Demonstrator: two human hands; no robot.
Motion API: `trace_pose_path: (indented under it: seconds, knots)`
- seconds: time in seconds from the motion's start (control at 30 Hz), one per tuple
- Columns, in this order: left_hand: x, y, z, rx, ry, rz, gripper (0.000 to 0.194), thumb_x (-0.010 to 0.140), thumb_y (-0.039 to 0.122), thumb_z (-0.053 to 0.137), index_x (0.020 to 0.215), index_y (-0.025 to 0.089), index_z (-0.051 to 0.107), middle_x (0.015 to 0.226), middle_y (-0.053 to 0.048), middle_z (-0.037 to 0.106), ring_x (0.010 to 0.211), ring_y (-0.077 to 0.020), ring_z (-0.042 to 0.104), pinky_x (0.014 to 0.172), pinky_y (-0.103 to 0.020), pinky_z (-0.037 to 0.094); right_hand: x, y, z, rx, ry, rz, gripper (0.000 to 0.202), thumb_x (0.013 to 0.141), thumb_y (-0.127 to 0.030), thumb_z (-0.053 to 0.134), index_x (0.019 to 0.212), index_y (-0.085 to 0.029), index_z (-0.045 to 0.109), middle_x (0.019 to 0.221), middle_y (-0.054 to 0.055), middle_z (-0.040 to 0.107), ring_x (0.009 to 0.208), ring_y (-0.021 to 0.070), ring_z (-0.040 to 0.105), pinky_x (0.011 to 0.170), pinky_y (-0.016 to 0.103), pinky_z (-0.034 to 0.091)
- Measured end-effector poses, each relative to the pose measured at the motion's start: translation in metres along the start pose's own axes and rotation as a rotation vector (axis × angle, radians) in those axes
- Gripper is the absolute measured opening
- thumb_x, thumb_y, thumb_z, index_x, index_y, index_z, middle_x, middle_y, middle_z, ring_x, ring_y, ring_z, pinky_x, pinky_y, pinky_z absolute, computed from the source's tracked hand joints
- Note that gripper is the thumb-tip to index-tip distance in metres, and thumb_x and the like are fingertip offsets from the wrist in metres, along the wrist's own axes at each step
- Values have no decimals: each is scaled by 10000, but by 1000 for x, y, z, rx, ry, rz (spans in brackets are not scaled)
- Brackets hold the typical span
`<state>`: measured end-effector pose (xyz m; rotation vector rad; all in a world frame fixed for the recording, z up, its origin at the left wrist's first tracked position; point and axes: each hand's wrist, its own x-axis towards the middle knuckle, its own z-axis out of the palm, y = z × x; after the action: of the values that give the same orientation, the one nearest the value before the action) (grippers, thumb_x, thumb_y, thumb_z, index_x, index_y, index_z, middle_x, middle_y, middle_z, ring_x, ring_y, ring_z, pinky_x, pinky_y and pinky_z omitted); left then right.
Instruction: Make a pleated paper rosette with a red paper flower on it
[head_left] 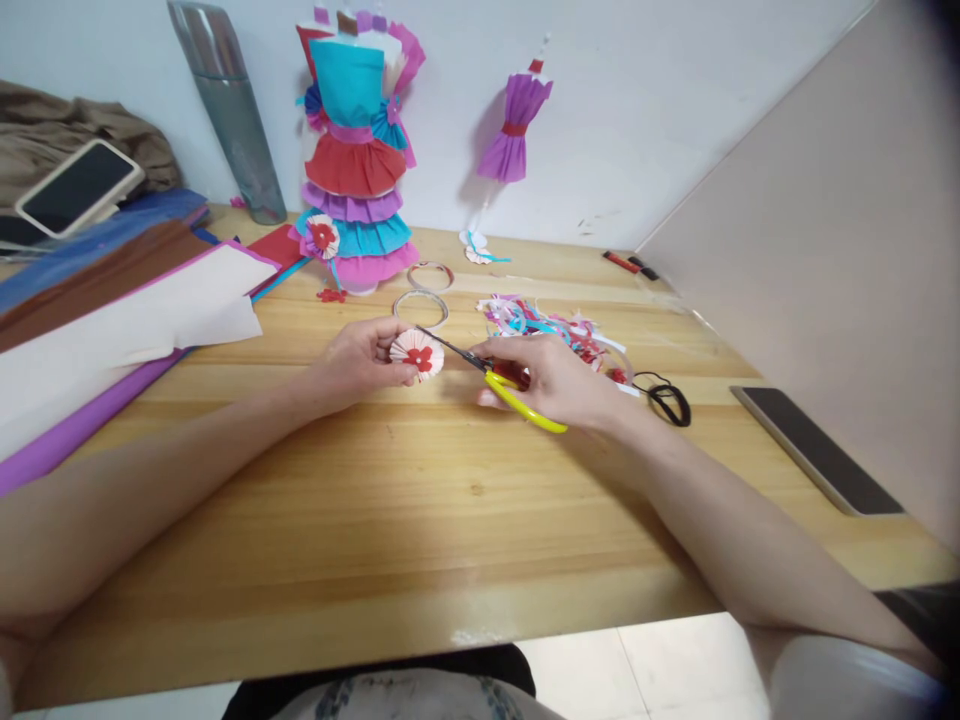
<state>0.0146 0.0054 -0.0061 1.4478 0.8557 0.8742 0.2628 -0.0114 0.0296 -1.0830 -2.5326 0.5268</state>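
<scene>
Between the fingers of my left hand (361, 362) is a round, pleated white paper rosette (403, 347) with a red flower shape and a small pale bead at its centre. My right hand (555, 378) is closed round a pair of scissors (517, 398) with yellow handles. The dark blades point left, their tips by the rosette's upper edge; whether they touch it I cannot tell. Behind my right hand lies a pile of paper scraps (525, 318) in white, red, blue and purple. Two tape rolls (421, 309) lie just beyond the rosette.
At the back stand a tiered paper dress (356, 165) and a small purple dress (517, 125) on a stand. A bottle (240, 130) leans against the wall. Paper sheets (135, 300) cover the left side. Phones (79, 188) lie left and right; a black hair tie (670, 403) is at right.
</scene>
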Motion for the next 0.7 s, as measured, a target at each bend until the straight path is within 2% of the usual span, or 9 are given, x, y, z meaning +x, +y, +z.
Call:
trace_pose_path:
  seconds: [0.17,0.3,0.47,0.53,0.63,0.7]
  knots:
    - [1,-3,-1,-38,-9,5,299,605,128,790,877,139,666,753,-16,719,637,-105,643,640,-232,536,0,-2,-1,100,45,71,387,802,-539,623,892,-164,603,694,6,543,581,130,431,541,260,320]
    - [1,-4,-1,-54,10,-11,306,616,139,798,893,134,668,743,-33,725,611,-103,644,591,-214,522,0,-2,-1,96,88,220,360,825,-537,589,790,-181,551,638,-11,504,568,134,447,524,257,309]
    - [-1,-1,-1,-30,37,0,296,631,216,798,879,128,662,712,-37,723,595,-119,645,551,-219,505,-2,-17,5,-174,-126,361,278,814,-452,619,772,-179,600,640,30,597,539,145,501,518,266,302]
    - [0,0,-1,-18,44,12,308,627,233,800,878,126,658,715,-38,722,587,-116,635,543,-217,498,-4,-24,7,-272,-156,382,258,805,-441,625,776,-186,602,653,45,616,544,157,512,508,270,278]
    - [0,2,-1,-3,55,18,375,623,237,793,956,127,659,744,-29,719,590,-109,630,565,-224,504,-4,-26,8,-242,-93,390,293,791,-478,637,806,-192,576,658,38,604,564,164,522,514,269,280]
    - [-1,4,0,-15,56,14,539,613,215,788,1121,127,629,769,-16,715,605,-110,634,596,-240,519,-2,-22,7,-92,5,373,321,769,-484,661,819,-194,533,667,23,581,579,160,520,523,267,310]
